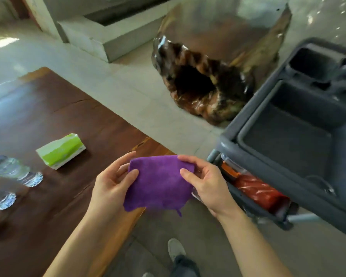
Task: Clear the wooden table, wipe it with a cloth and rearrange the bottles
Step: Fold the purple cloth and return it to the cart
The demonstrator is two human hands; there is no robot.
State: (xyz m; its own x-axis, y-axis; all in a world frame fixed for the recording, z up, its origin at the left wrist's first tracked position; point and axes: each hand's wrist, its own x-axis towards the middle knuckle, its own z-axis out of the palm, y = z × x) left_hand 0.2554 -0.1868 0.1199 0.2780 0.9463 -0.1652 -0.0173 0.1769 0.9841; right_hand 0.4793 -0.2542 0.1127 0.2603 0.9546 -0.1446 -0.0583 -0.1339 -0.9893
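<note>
A folded purple cloth (160, 182) is held up between both hands, just off the right corner of the dark wooden table (54, 120). My left hand (112, 182) pinches its left edge and my right hand (204, 184) grips its right edge. On the table lie a green and white tissue pack (61, 150) and two clear plastic water bottles on their sides, one (16, 168) with a blue cap and another (0, 197) cut off by the left frame edge.
A grey plastic cart (300, 140) stands at the right, with an orange-red item (256, 190) on its lower shelf. A glossy carved tree-stump stool (212, 70) stands on the tiled floor beyond. My shoe (175, 249) shows below.
</note>
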